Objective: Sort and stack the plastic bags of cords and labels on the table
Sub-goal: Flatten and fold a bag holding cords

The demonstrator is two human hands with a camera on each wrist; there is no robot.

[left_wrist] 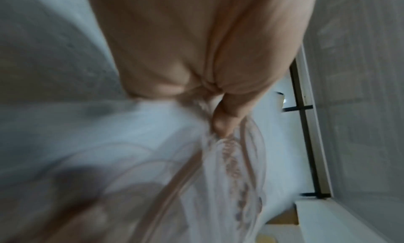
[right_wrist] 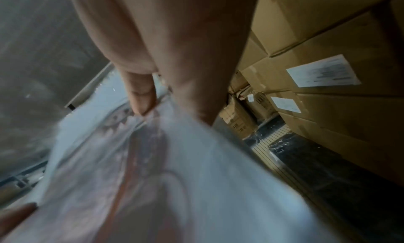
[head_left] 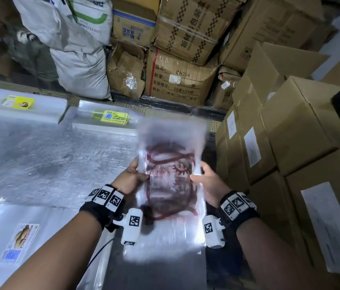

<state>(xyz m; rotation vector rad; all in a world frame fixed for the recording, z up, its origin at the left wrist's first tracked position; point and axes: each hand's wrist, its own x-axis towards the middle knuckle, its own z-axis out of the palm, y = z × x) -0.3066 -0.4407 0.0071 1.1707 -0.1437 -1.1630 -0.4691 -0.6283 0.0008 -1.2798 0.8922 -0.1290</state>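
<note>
Above the bench's (head_left: 39,155) right edge, the left hand (head_left: 130,177) and right hand (head_left: 208,181) each pinch one side of a clear plastic bag (head_left: 171,164) of dark red cords (head_left: 165,204), each grip holding it.

Storeroom or warehouse packing area: stacked cardboard cartons (head_left: 303,130) with shipping labels, woven sacks (head_left: 77,59), metal worktable (head_left: 45,155) carrying stacks of clear plastic bags (head_left: 18,105).
</note>
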